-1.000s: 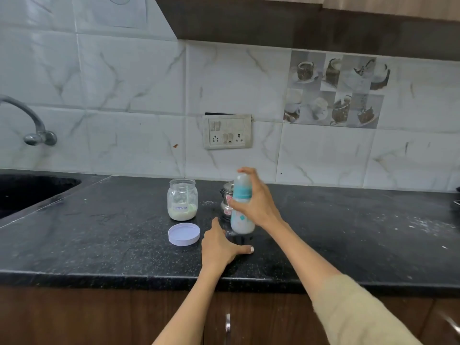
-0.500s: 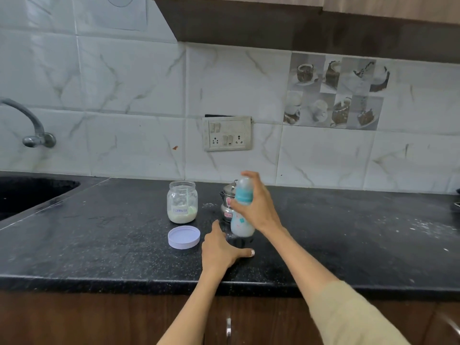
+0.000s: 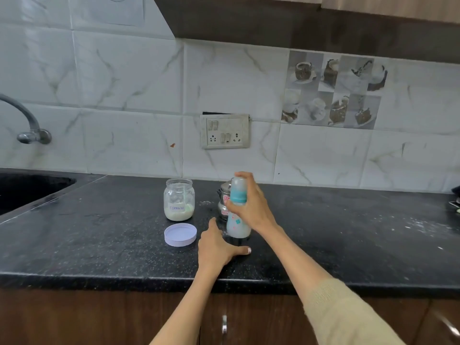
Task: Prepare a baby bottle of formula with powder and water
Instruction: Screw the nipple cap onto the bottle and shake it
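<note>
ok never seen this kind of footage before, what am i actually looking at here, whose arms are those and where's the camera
There is no machine here. The camera sits on a person's head and looks forward and down, so the two arms reaching in from the bottom are that person's own.

The right hand grips a baby bottle with a teal collar and a clear cap on top; the bottle looks whitish inside. It is upright, just at or above the black kitchen counter. The left hand rests flat on the counter beside it, holding nothing.

To the left stands an open glass jar with pale powder at the bottom, and its white lid lies in front of it. A small steel pot stands behind the bottle. A sink and tap are at far left.
</note>
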Demonstrator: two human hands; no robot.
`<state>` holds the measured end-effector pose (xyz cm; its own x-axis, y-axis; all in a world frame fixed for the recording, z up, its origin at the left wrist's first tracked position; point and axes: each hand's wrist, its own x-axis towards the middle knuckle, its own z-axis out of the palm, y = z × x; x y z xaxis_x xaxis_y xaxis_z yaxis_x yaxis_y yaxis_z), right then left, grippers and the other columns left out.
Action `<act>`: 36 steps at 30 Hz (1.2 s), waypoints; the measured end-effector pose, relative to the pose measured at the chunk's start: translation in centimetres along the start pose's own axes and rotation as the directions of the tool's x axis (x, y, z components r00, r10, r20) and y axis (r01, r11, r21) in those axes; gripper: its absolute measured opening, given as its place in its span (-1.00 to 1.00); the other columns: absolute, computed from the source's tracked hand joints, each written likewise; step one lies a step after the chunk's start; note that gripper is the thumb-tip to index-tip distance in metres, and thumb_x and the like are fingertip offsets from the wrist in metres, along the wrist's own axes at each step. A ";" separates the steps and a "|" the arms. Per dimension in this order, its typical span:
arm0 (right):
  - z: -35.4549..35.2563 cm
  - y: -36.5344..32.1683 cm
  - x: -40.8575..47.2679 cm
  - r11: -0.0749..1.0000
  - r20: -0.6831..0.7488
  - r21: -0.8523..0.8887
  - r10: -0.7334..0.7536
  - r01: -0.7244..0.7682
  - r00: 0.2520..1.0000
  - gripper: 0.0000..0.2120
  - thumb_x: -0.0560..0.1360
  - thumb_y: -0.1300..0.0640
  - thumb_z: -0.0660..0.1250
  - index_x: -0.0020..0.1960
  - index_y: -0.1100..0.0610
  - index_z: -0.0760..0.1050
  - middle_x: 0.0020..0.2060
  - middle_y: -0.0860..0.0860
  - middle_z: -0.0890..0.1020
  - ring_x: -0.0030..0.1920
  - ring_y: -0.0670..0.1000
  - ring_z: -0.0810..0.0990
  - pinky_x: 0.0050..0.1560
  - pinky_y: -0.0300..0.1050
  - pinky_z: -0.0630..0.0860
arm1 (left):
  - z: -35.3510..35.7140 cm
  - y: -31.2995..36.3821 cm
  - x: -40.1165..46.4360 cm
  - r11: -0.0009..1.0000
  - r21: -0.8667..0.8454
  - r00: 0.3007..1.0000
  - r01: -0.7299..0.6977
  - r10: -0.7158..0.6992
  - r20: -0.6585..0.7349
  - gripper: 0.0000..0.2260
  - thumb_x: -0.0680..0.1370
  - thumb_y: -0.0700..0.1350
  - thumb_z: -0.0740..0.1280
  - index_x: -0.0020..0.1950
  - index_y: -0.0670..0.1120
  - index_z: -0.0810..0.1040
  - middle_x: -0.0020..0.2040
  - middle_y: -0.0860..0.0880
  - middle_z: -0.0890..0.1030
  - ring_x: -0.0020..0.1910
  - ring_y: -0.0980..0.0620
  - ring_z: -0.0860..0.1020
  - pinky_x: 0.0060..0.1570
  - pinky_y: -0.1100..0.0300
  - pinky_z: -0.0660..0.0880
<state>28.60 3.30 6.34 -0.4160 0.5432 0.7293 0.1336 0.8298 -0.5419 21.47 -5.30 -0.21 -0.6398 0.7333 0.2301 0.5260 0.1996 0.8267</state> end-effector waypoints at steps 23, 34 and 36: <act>0.0 0.0 -0.2 0.996 -0.088 0.078 0.049 -0.042 0.995 -0.45 0.44 0.14 0.39 0.28 -0.12 0.16 0.15 -0.06 0.34 -0.04 -0.10 0.49 0.08 -0.04 0.52 | 0.0 -0.1 0.0 1.000 -0.012 1.000 -0.009 0.009 -0.007 0.11 0.08 0.16 0.61 0.47 -0.12 0.13 0.26 -0.14 0.50 0.24 -0.07 0.48 0.20 0.04 0.44; -0.2 0.0 0.2 0.996 -0.080 0.079 0.033 -0.027 0.996 -0.46 0.46 0.09 0.38 0.26 -0.18 0.13 0.19 0.00 0.34 0.03 0.00 0.49 0.09 -0.02 0.51 | 0.0 -0.1 0.0 1.000 0.004 1.000 -0.005 0.005 -0.002 0.10 0.08 0.16 0.61 0.47 -0.13 0.13 0.27 -0.14 0.50 0.24 -0.07 0.48 0.21 0.02 0.44; -0.2 0.1 0.4 0.999 0.010 0.031 0.019 -0.019 1.000 -0.46 0.45 0.10 0.39 0.26 -0.18 0.14 0.16 0.00 0.36 0.00 0.01 0.51 0.09 0.07 0.54 | 0.0 -0.1 -0.1 1.000 0.001 1.000 -0.009 0.009 -0.008 0.10 0.08 0.16 0.61 0.46 -0.13 0.14 0.27 -0.14 0.50 0.24 -0.07 0.49 0.20 0.03 0.45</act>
<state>28.62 3.60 6.68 -0.4228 0.5574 0.7145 0.1138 0.8148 -0.5684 21.46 -5.36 -0.30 -0.6398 0.7296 0.2416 0.5323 0.1940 0.8240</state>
